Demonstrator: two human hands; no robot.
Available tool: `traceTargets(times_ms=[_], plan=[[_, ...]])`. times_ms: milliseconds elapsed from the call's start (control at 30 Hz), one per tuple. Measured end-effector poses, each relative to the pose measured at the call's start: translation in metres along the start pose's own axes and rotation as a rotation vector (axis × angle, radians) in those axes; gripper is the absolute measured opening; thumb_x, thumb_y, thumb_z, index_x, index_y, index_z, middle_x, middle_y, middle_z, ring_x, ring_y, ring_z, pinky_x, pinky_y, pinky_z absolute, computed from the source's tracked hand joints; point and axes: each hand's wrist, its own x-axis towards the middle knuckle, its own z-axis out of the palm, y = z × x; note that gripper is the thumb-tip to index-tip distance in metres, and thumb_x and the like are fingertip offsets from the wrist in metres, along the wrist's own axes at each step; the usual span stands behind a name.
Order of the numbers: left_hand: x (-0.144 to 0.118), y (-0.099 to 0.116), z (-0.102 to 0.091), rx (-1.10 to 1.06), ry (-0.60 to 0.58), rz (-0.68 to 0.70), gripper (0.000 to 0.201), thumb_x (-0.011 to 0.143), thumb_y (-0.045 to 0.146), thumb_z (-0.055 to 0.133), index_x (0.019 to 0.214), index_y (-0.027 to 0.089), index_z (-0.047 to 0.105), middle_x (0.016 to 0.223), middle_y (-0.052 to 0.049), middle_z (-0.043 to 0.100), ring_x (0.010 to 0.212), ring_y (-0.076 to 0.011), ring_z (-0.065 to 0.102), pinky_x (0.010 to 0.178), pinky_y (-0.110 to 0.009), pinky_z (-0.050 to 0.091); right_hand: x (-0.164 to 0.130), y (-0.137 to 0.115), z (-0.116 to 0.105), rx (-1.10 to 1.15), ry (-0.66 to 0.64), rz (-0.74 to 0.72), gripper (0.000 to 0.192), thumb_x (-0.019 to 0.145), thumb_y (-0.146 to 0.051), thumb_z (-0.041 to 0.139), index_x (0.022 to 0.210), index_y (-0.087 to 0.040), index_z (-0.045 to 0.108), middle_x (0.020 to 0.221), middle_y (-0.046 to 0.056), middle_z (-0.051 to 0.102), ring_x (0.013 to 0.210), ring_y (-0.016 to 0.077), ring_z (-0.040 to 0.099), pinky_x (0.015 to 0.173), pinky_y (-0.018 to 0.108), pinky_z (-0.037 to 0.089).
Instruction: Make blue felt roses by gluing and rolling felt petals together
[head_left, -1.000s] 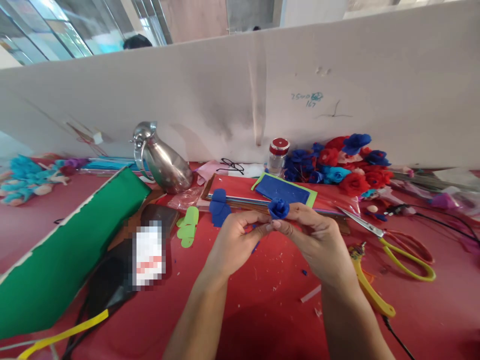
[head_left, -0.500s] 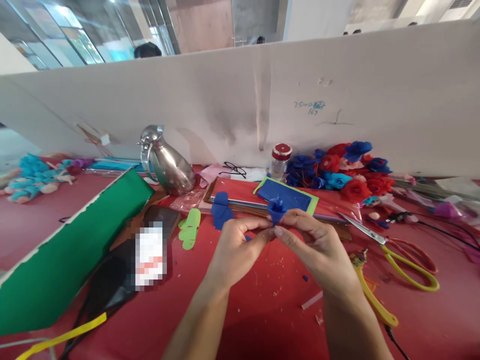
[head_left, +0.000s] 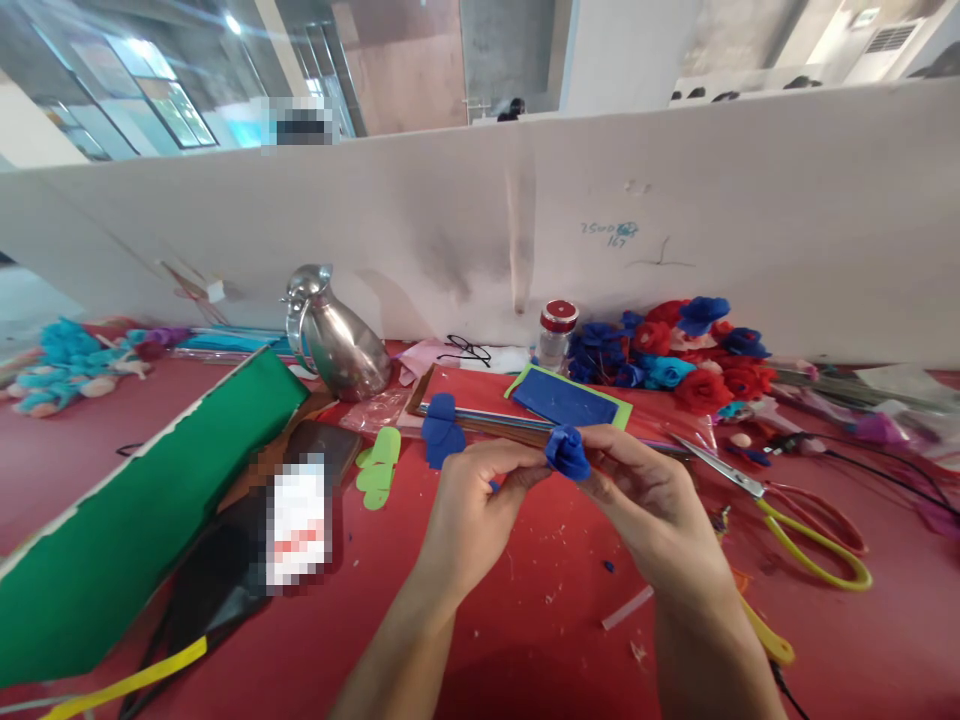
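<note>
A small blue paper flower [head_left: 568, 452] is held above the red table between my two hands, its folded top turned toward me. My left hand [head_left: 491, 500] pinches it from the left with thumb and forefinger. From the other side my right hand [head_left: 641, 495] grips it, the thumb below and fingers behind. Its base is hidden by the fingers. Left of my hands lie blue paper petals [head_left: 442, 432] and light green paper pieces [head_left: 379, 468]. Behind them rests a stack of coloured sheets with a blue sheet [head_left: 566, 397] on top.
Scissors [head_left: 780, 515] and a yellow-handled tool [head_left: 766, 632] lie at the right. Finished paper flowers [head_left: 690, 355], a red-lidded jar [head_left: 556, 335], glasses [head_left: 466, 350] and a steel jug [head_left: 337, 340] stand along the white partition [head_left: 420, 230]. A green board [head_left: 165, 510] slants across the left.
The blue flower has tipped over, from upright with its cone showing to its top facing me. My right fingers have shifted around it. The view has tilted slightly upward.
</note>
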Motion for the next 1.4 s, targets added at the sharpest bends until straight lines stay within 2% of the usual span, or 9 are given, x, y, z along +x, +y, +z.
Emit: traceTargets(times_ms=[133, 200, 233, 333, 467, 700, 833, 1133, 1400], plan=[[0.0, -0.004, 0.001, 0.049, 0.049, 0.122, 0.017, 0.084, 0.021, 0.06, 0.08, 0.022, 0.076, 0.082, -0.004, 0.075, 0.079, -0.0169, 0.066, 0.077, -0.028, 0.051, -0.004, -0.001, -0.001, -0.042, 0.046, 0.01, 0.017, 0.085, -0.028, 0.057, 0.096, -0.024, 0.07, 0.092, 0.005, 0.07, 0.082, 0.0177, 0.063, 0.077, 0.033, 0.051], [-0.001, -0.012, 0.006, 0.066, 0.098, 0.132, 0.016, 0.084, 0.022, 0.06, 0.079, 0.021, 0.076, 0.083, -0.005, 0.075, 0.079, -0.0169, 0.065, 0.076, -0.028, 0.051, -0.008, 0.003, 0.0, -0.087, 0.068, 0.001, 0.016, 0.085, -0.027, 0.057, 0.093, -0.023, 0.07, 0.089, 0.005, 0.07, 0.08, 0.0174, 0.062, 0.076, 0.032, 0.05], [-0.001, -0.017, 0.01, 0.061, 0.11, 0.119, 0.017, 0.084, 0.023, 0.06, 0.079, 0.021, 0.076, 0.083, -0.005, 0.074, 0.078, -0.0167, 0.064, 0.075, -0.028, 0.05, -0.011, 0.008, 0.001, -0.102, 0.074, -0.005, 0.016, 0.084, -0.027, 0.058, 0.093, -0.023, 0.07, 0.088, 0.005, 0.07, 0.08, 0.0176, 0.061, 0.075, 0.032, 0.05], [-0.008, -0.04, 0.03, 0.005, 0.044, 0.037, 0.019, 0.085, 0.023, 0.058, 0.08, 0.018, 0.075, 0.082, -0.006, 0.074, 0.078, -0.0162, 0.065, 0.074, -0.026, 0.05, -0.024, 0.03, 0.005, -0.111, 0.1, -0.001, 0.014, 0.08, -0.029, 0.063, 0.09, -0.022, 0.07, 0.088, 0.006, 0.068, 0.079, 0.0178, 0.061, 0.073, 0.031, 0.05], [-0.024, -0.073, 0.057, 0.016, 0.056, -0.099, 0.02, 0.084, 0.018, 0.055, 0.08, 0.015, 0.074, 0.078, -0.005, 0.073, 0.073, -0.0161, 0.064, 0.071, -0.025, 0.049, -0.045, 0.065, 0.01, -0.101, 0.179, 0.051, 0.014, 0.077, -0.033, 0.066, 0.083, -0.021, 0.072, 0.083, 0.006, 0.067, 0.076, 0.0178, 0.06, 0.069, 0.031, 0.05], [-0.046, -0.107, 0.083, -0.005, 0.079, -0.119, 0.015, 0.082, 0.021, 0.059, 0.082, 0.015, 0.074, 0.087, -0.007, 0.075, 0.08, -0.0188, 0.065, 0.078, -0.029, 0.05, -0.064, 0.095, 0.013, -0.044, 0.318, 0.117, 0.015, 0.073, -0.035, 0.07, 0.076, -0.021, 0.072, 0.081, 0.005, 0.065, 0.078, 0.0183, 0.061, 0.07, 0.031, 0.05], [-0.051, -0.115, 0.088, 0.001, 0.12, -0.081, 0.017, 0.083, 0.021, 0.058, 0.086, 0.017, 0.074, 0.088, -0.007, 0.075, 0.083, -0.019, 0.066, 0.08, -0.031, 0.051, -0.067, 0.098, 0.016, -0.012, 0.284, 0.109, 0.014, 0.073, -0.034, 0.07, 0.077, -0.021, 0.072, 0.082, 0.005, 0.065, 0.079, 0.018, 0.06, 0.07, 0.031, 0.05], [-0.052, -0.127, 0.082, 0.099, 0.189, 0.163, 0.018, 0.085, 0.016, 0.056, 0.081, 0.018, 0.074, 0.08, -0.006, 0.071, 0.081, -0.0174, 0.064, 0.078, -0.03, 0.05, -0.07, 0.09, 0.018, -0.017, 0.245, 0.06, 0.009, 0.076, -0.028, 0.066, 0.078, -0.022, 0.071, 0.085, 0.004, 0.066, 0.078, 0.0168, 0.06, 0.071, 0.03, 0.049], [-0.051, -0.133, 0.084, 0.158, 0.246, 0.189, 0.018, 0.084, 0.013, 0.056, 0.085, 0.017, 0.073, 0.082, -0.006, 0.072, 0.077, -0.0165, 0.063, 0.072, -0.029, 0.049, -0.07, 0.08, 0.012, 0.082, 0.308, 0.124, 0.019, 0.08, -0.037, 0.062, 0.084, -0.02, 0.07, 0.08, 0.003, 0.067, 0.077, 0.0167, 0.06, 0.074, 0.031, 0.048]])
